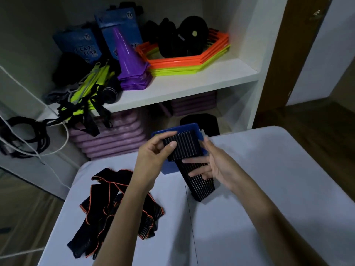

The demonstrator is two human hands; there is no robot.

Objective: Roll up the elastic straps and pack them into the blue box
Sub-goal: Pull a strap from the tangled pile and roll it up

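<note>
A black ribbed elastic strap (pixel 194 166) is held over the far edge of the white table (pixel 269 179). My left hand (pixel 153 152) pinches its folded upper end between thumb and fingers. My right hand (pixel 213 164) rests with spread fingers on the strap's lower length, which hangs down to the tabletop. The blue box (pixel 173 131) lies just behind and under the strap, mostly hidden by it. A heap of black straps with orange edging (pixel 119 210) lies on the table's left side, under my left forearm.
White shelves stand behind the table with purple cones (pixel 128 54), orange and yellow hexagon rings (pixel 192 62), blue packs (pixel 80 43) and black gear. Purple mats (pixel 111 135) are stacked below. Black cords (pixel 21 135) hang at the left. A thin seam (pixel 190 217) crosses the table.
</note>
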